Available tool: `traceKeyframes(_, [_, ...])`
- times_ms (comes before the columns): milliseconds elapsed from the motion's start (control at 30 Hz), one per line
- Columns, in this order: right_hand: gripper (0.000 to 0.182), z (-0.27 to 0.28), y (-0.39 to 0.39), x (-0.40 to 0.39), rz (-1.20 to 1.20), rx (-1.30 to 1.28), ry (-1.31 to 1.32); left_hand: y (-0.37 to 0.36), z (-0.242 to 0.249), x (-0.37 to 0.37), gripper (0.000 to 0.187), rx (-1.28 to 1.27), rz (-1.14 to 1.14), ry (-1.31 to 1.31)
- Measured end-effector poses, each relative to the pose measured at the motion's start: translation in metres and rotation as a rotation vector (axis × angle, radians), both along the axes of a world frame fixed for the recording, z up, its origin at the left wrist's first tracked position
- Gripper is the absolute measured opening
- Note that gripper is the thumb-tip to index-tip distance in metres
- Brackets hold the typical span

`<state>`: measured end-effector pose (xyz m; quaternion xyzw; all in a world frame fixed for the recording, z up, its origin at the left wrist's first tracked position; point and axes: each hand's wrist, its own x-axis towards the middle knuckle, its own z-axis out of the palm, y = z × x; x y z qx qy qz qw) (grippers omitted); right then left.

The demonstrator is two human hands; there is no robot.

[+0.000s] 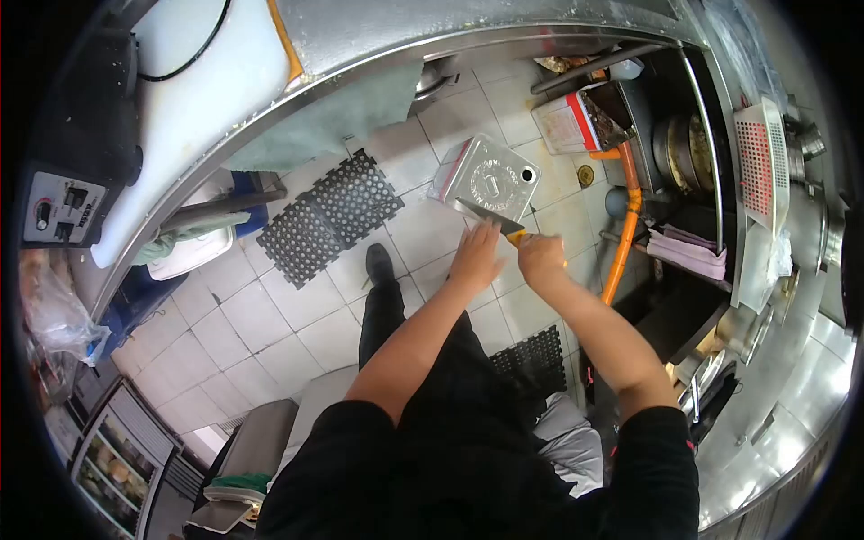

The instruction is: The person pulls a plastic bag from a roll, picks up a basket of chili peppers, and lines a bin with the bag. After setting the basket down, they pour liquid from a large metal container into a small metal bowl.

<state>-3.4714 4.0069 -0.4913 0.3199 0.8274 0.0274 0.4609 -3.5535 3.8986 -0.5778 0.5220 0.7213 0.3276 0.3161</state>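
Observation:
A square metal tin (pixel 500 164) with embossed lettering and a small round dark hole near one corner is below my hands. Across its near edge lies the blade of a knife (pixel 487 215) with a yellow handle. My right hand (pixel 543 259) is wrapped round that handle. Beside it, my left hand (pixel 476 257) reaches forward with its fingers stretched out, the fingertips right at the blade. The tin's lower sides are mostly hidden under its top.
Tiled floor (pixel 256 315) lies below, with a black perforated mat (pixel 346 209) to the left. An orange pipe (pixel 623 234) runs along the right, near a red-rimmed plastic container (pixel 564 123). A steel counter (pixel 378 31) curves across the front; a pink basket (pixel 760 162) is at far right.

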Motion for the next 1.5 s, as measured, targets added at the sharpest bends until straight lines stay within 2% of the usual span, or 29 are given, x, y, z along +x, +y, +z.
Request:
traceKeyframes(33, [0.022,-0.015,0.000,0.006,0.002,0.001,0.008,-0.024,-0.005,0.001,0.064,-0.054,-0.041,0.008])
traceKeyframes(100, [0.021,-0.033,-0.005,0.030,-0.323,-0.054,0.130,-0.077,-0.021,-0.002,0.058,-0.179,-0.099,-0.043])
traceKeyframes(133, [0.024,-0.032,-0.007,0.043,-0.405,-0.079,0.161,-0.109,-0.035,-0.002,0.054,-0.249,-0.120,-0.103])
traceKeyframes(167, [0.024,-0.037,-0.015,0.057,-0.405,-0.084,0.156,-0.146,-0.055,0.002,0.050,-0.293,-0.081,-0.039])
traceKeyframes(200, [0.027,-0.048,-0.023,0.072,-0.473,-0.127,0.150,-0.161,-0.043,-0.014,0.048,-0.563,-0.183,-0.105])
traceKeyframes(300, [0.038,-0.084,-0.070,0.092,-0.652,-0.231,0.159,-0.233,-0.067,-0.027,0.049,-0.611,-0.123,-0.052])
traceKeyframes(367, [0.041,-0.115,-0.113,0.094,-0.834,-0.236,0.287,-0.257,-0.070,-0.034,0.049,-0.641,-0.104,-0.065])
traceKeyframes(433, [0.040,-0.125,-0.141,0.082,-0.873,-0.248,0.487,-0.269,-0.070,-0.036,0.050,-0.695,0.004,-0.109])
traceKeyframes(467, [0.034,-0.111,-0.136,0.068,-1.244,-0.440,0.488,-0.266,-0.066,-0.037,0.049,-0.724,0.005,-0.125])
traceKeyframes(500, [0.034,-0.108,-0.130,0.066,-1.246,-0.440,0.490,-0.263,-0.063,-0.041,0.049,-0.723,0.003,-0.123])
traceKeyframes(567, [0.029,-0.098,-0.107,0.078,-1.693,-0.802,0.503,-0.259,-0.065,-0.036,0.048,-0.738,-0.049,-0.093])
traceKeyframes(600, [0.025,-0.094,-0.097,0.084,-1.570,-0.695,0.473,-0.256,-0.066,-0.035,0.048,-0.725,-0.053,-0.090])
traceKeyframes(633, [0.030,-0.095,-0.083,0.093,-1.238,-0.532,0.383,-0.255,-0.071,-0.036,0.047,-0.723,-0.055,-0.065])
traceKeyframes(700, [0.039,-0.068,-0.075,0.117,-0.781,-0.218,0.372,-0.251,-0.065,-0.044,0.046,-0.713,-0.059,-0.031])
traceKeyframes(767, [0.045,-0.014,-0.072,0.126,-0.872,-0.217,0.244,-0.240,-0.052,-0.060,0.044,-0.810,-0.056,-0.040])
traceKeyframes(867, [0.047,0.030,-0.100,0.175,-0.906,-0.142,0.305,-0.234,-0.046,-0.091,0.044,-0.903,-0.117,-0.033])
traceKeyframes(1000, [0.044,0.069,-0.149,0.220,-1.093,-0.068,0.381,-0.238,-0.054,-0.145,0.052,-0.865,-0.211,0.131])
traceKeyframes(1033, [0.044,0.071,-0.166,0.231,-1.128,-0.061,0.394,-0.238,-0.057,-0.161,0.045,-0.811,-0.260,0.179])
traceKeyframes(1133, [0.042,0.054,-0.210,0.258,-1.370,-0.037,0.550,-0.222,-0.056,-0.205,0.044,-0.779,-0.274,0.266])
traceKeyframes(1200, [0.042,0.042,-0.237,0.263,-1.445,-0.022,0.610,-0.206,-0.061,-0.240,0.040,-0.613,-0.694,0.445])
traceKeyframes(1233, [0.043,0.041,-0.247,0.266,-1.488,-0.024,0.638,-0.212,-0.104,-0.259,0.038,-0.549,-0.610,0.414])
traceKeyframes(1267, [0.044,0.049,-0.252,0.261,-1.650,-0.064,0.601,-0.201,-0.085,-0.266,0.035,-0.404,-0.763,0.539])
traceKeyframes(1300, [0.046,0.041,-0.262,0.264,-1.678,-0.076,0.638,-0.181,-0.059,-0.266,0.032,-0.475,-0.889,0.627])
traceKeyframes(1333, [0.041,0.029,-0.270,0.270,-1.522,0.003,0.676,-0.169,-0.047,-0.267,0.032,-0.449,-0.911,0.604])
traceKeyframes(1367, [0.036,0.019,-0.278,0.275,-1.368,0.087,0.695,-0.154,-0.042,-0.259,0.031,-0.560,-0.949,0.730])
traceKeyframes(1400, [0.037,0.015,-0.282,0.278,-1.438,0.064,0.717,-0.155,-0.061,-0.268,0.029,-0.357,-0.978,0.693])
traceKeyframes(1433, [0.038,0.011,-0.282,0.281,-1.499,0.033,0.741,-0.145,-0.061,-0.260,0.029,-0.335,-0.947,0.692])
traceKeyframes(1467, [0.042,0.004,-0.284,0.287,-1.413,0.077,0.754,-0.128,-0.050,-0.248,0.029,-0.352,-1.029,0.688])
traceKeyframes(1500, [0.042,0.021,-0.277,0.285,-1.569,-0.027,0.741,-0.117,-0.037,-0.234,0.029,-0.380,-1.108,0.688])
